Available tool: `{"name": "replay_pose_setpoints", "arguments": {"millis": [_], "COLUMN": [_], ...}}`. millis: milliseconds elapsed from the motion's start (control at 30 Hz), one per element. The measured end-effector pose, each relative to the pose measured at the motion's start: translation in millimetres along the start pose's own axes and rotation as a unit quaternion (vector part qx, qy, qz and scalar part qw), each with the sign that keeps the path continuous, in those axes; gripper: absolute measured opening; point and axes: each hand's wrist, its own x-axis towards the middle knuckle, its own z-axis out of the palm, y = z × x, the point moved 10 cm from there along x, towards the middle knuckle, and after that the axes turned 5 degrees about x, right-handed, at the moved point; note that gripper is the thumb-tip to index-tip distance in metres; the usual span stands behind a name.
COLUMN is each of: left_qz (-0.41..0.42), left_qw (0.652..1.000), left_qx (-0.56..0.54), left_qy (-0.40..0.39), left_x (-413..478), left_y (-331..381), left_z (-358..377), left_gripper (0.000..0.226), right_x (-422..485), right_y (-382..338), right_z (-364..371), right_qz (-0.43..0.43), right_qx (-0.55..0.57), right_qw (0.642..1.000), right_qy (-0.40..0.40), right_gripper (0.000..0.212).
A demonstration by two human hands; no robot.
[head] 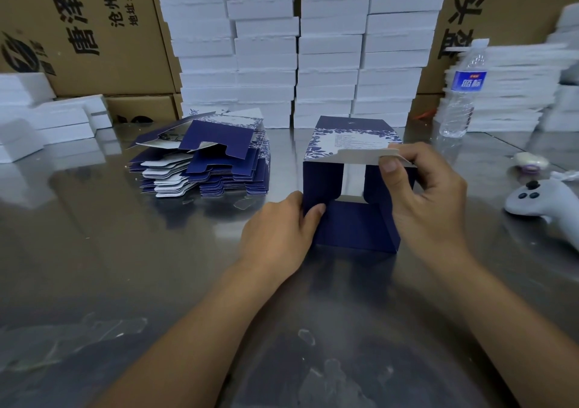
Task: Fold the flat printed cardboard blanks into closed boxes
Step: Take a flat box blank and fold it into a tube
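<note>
Beside the box, flat blanks, bottle, controller.

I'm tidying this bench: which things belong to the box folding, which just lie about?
Job: half-folded box, held by left hand and right hand; stack of flat blanks.
Lying about: water bottle; white controller; brown cartons.

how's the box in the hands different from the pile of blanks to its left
The box stands erected; the blanks lie flat in a loose pile. Both hands hold the box, the left hand at its side, the right hand pinching a white flap; nobody touches the blanks. The box's flaps are partly folded in; the blanks' flaps lie flat. Both are dark blue with white floral print.
</note>
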Motion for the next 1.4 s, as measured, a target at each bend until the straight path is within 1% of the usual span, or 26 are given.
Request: {"name": "replay_pose_setpoints", "arguments": {"millis": [100,367,433,533,767,967,1133,1400], "left_qz": [0.002,0.0,-0.001,0.002,0.013,0.027,0.019,0.01], "left_qw": [1.0,0.997,0.996,0.996,0.996,0.993,0.989,0.993], "left_qx": [0.019,0.042,0.06,0.067,0.071,0.08,0.11,0.053], "left_qy": [-0.007,-0.058,-0.06,-0.055,-0.053,-0.084,-0.093,-0.106], "left_x": [0.4,-0.8,0.1,1.1,0.7,-2.6,-3.1,-3.1], "left_y": [1.8,-3.7,-5.5,-6.2,-2.8,0.5,-2.3,-4.7], "left_z": [0.5,9.1,8.4,7.3,8.1,14.9,15.7,17.6], "left_gripper": [0.035,0.034,0.037,0.039,0.037,0.028,0.035,0.037], "right_x": [-0.4,0.9,0.9,0.8,0.8,1.8,1.5,0.8], "right_y": [0.3,-2.6,-2.9,-3.0,-2.7,-2.0,-3.2,-2.6], "right_z": [0.1,0.2,0.4,-0.5,0.7,0.1,0.7,-1.2], "right_qz": [0.001,-0.01,-0.01,-0.008,-0.003,0.0,0.0,0.001], "right_qx": [-0.003,-0.007,-0.006,-0.008,-0.006,-0.008,-0.01,-0.026], "right_qw": [1.0,1.0,1.0,1.0,1.0,1.0,1.0,1.0], "right_qy": [-0.001,0.003,0.002,0.004,-0.002,-0.001,-0.006,0.0], "right_gripper": [0.021,0.012,0.012,0.019,0.013,0.011,0.013,0.016]}}
